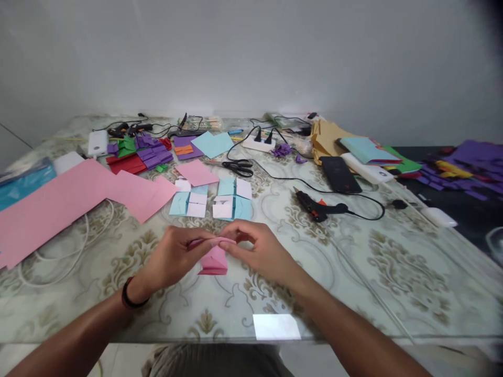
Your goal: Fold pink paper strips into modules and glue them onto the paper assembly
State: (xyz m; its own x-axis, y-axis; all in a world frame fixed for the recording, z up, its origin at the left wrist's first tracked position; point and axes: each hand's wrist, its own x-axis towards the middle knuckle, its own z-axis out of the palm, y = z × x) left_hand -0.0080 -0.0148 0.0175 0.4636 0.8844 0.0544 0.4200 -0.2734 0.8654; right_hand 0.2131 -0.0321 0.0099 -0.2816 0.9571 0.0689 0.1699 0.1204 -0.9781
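A folded piece of pink paper [214, 259] is held between both hands over the front middle of the table. My left hand [178, 254] pinches its upper left edge, thumb and forefinger closed. On the upper right edge, the fingertips of my right hand [255, 246] are closed too, close to the left thumb. The lower flap of the paper hangs toward me, and part of its top edge is hidden behind the fingers. Just beyond the hands lie two light blue and white folded paper squares [242, 207]. A loose pink square [196, 173] overlaps the left one.
Long pink sheets [58, 204] cover the left side. Black scissors [236, 166] lie behind the folded squares. To the right are a glue gun [316, 207] with its cord, a black phone [340, 174] and stacked coloured paper [369, 151]. A power strip [257, 142] sits at the back.
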